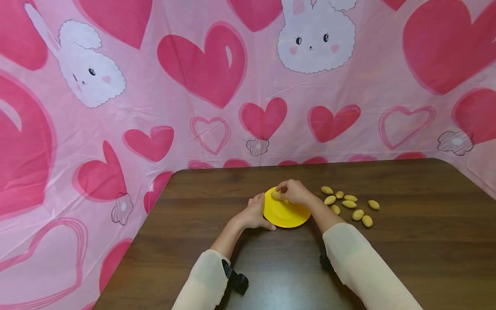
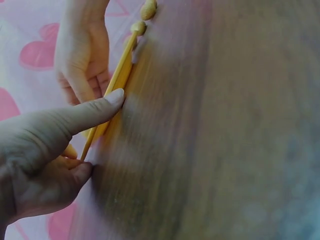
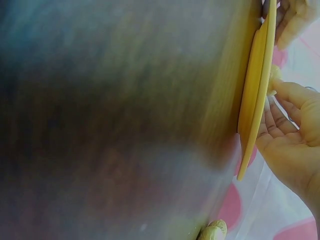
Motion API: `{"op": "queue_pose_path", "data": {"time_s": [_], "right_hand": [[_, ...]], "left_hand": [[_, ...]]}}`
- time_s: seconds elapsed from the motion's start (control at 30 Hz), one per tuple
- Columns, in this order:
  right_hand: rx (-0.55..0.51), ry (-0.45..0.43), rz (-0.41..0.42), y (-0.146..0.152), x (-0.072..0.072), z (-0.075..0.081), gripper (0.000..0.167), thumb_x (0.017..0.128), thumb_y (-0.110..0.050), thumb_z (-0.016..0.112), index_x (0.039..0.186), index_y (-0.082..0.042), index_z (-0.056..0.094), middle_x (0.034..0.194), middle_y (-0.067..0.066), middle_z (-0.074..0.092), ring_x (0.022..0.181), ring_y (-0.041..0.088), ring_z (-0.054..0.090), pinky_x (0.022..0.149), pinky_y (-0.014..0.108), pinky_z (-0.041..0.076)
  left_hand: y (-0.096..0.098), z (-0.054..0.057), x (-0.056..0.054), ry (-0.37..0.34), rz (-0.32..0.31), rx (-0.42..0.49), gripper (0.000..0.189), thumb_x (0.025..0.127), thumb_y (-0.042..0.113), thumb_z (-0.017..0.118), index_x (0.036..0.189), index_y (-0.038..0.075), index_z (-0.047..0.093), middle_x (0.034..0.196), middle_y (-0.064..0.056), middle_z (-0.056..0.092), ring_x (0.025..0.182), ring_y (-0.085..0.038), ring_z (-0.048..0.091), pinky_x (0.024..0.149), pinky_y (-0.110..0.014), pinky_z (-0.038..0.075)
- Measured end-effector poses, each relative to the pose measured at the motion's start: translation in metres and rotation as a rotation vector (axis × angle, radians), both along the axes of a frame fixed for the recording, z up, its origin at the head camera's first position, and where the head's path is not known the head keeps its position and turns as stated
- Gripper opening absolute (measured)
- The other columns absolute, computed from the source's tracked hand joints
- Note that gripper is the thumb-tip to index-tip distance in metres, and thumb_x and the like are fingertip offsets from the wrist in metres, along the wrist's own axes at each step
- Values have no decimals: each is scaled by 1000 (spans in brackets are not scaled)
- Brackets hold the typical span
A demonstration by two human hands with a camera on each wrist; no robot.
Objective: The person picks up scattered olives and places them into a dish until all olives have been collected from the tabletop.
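My left hand (image 1: 252,214) grips the left rim of a round yellow plate (image 1: 288,216), its thumb along the near edge and the other fingers at the far left side. In the left wrist view the plate appears edge-on on the wooden table, with the left thumb (image 2: 107,104) against it. Over the plate's far left part, my right hand (image 1: 296,192) pinches a small oval yellow-brown piece (image 1: 276,195) between thumb and fingertips. That piece (image 3: 274,79) shows close over the plate's face in the right wrist view.
Several similar oval pieces (image 1: 349,204) lie scattered on the dark wooden table (image 1: 418,241), right of the plate. A pink cloth with hearts and rabbits (image 1: 271,86) hangs behind the table and along its left side.
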State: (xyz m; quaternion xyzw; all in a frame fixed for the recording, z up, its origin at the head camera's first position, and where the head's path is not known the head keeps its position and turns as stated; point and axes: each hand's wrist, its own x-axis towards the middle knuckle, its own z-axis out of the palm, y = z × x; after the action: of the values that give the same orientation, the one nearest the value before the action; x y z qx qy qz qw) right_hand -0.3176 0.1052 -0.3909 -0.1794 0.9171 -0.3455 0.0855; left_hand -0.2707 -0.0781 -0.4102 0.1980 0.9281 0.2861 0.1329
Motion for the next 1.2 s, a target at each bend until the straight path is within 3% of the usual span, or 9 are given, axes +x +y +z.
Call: {"op": "queue_pose_path", "data": {"time_s": [0.17,0.5,0.97,1.2], "right_hand": [[-5,-6,-5,0,0,1,27,86,-18,67,106,0,66,85,7,62,71,18,53,63,25,49],[3,30,1,1,1,1,25,85,-16,67,105,0,66,85,7,63,68,17,53,61,25,49],[0,1,-8,3,1,1,24,85,-12,66,107,-1,65,87,7,62,71,19,53,64,25,49],[22,-21,-7,3,1,2,33,85,-17,68,113,-2,63,88,7,61,70,19,53,64,26,50]], "left_hand": [[-1,1,-1,-4,0,10,108,67,33,82,144,-3,16,149,-18,17,130,-33,20,107,-45,23],[0,-7,3,-36,23,154,110,69,26,82,146,-2,8,152,-16,8,137,-28,14,109,-41,17],[-3,-8,2,-25,21,142,107,69,32,82,146,0,15,151,-14,14,134,-31,16,107,-45,21],[-4,-10,3,-41,26,145,104,70,32,81,146,2,16,150,-13,15,132,-29,19,107,-45,23]]}}
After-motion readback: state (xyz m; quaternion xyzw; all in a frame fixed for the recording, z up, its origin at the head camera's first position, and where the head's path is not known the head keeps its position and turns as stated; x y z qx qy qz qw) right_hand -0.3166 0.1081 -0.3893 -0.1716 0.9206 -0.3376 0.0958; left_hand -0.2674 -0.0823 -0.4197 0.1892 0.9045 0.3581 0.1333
